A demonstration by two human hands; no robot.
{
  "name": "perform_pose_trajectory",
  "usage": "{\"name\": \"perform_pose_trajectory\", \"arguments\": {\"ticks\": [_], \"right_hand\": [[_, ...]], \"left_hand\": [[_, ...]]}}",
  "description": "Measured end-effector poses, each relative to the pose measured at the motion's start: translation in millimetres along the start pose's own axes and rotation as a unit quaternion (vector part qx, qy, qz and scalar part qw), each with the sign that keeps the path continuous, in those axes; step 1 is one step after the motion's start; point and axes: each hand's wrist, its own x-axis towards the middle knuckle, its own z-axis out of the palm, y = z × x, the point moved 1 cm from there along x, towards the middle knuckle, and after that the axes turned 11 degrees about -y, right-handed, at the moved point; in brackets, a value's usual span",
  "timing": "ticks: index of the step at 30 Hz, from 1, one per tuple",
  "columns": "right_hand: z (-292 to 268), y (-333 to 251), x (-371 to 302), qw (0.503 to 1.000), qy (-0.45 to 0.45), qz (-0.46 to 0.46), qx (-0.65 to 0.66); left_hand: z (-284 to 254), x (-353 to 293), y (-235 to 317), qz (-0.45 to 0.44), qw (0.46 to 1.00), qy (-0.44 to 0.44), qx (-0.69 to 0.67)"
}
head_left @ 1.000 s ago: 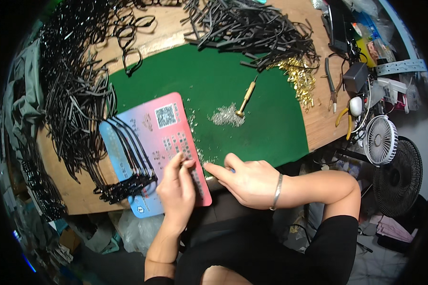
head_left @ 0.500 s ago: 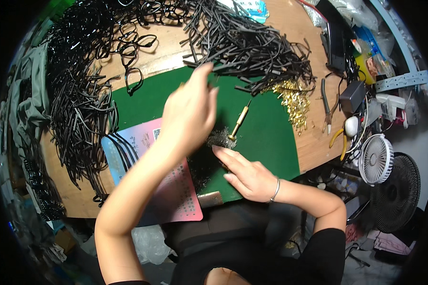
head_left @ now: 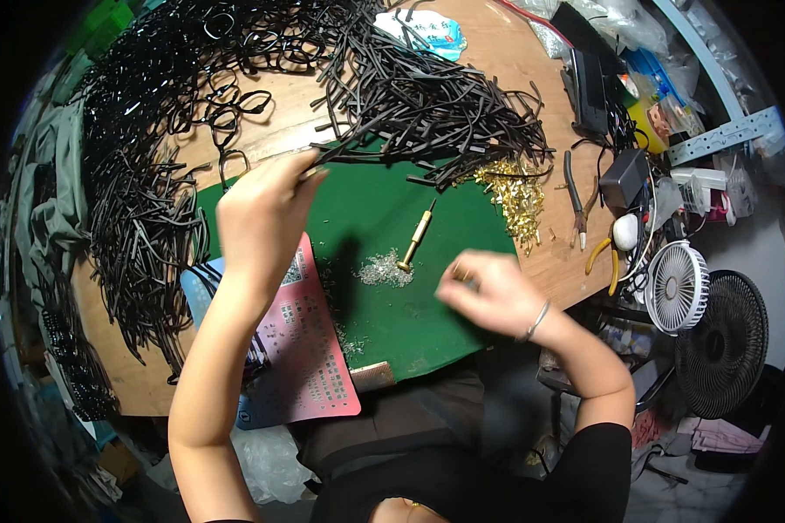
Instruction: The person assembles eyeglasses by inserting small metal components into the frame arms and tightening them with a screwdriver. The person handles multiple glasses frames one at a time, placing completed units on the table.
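2 hands over 1 green mat (head_left: 384,218): left hand (head_left: 266,205) pinching black cord (head_left: 358,139) at mat's far edge, right hand (head_left: 488,292) blurred, grip unclear, near 1 brass tool (head_left: 416,237).

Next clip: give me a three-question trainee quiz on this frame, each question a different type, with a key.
1. True or false: the left hand is raised over the pile of black cords at the far edge of the green mat.
2. What lies between the brass-handled tool and the right hand? A) a small silver heap B) a pair of pliers C) a fan
3. Fill in: the pink card lies under the person's ____ forearm.

Key: 1 true; 2 A; 3 left.
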Motion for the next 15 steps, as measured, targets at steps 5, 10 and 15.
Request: {"name": "perform_pose_trajectory", "arguments": {"ticks": [5,10,15], "right_hand": [[-39.6,43.6,66.3,0.963,0.182,0.141,-0.139],[-34.0,42.3,80.3,0.957,0.205,0.171,-0.114],[-37.1,28.8,55.3,0.962,0.208,0.153,-0.085]], "left_hand": [[-45.8,-67.1,15.0,-0.154,0.958,0.059,-0.234],[-64.5,-147.9,11.8,-0.286,0.785,0.127,-0.535],[-59.9,-154.1,15.4,-0.232,0.709,0.164,-0.645]]}}
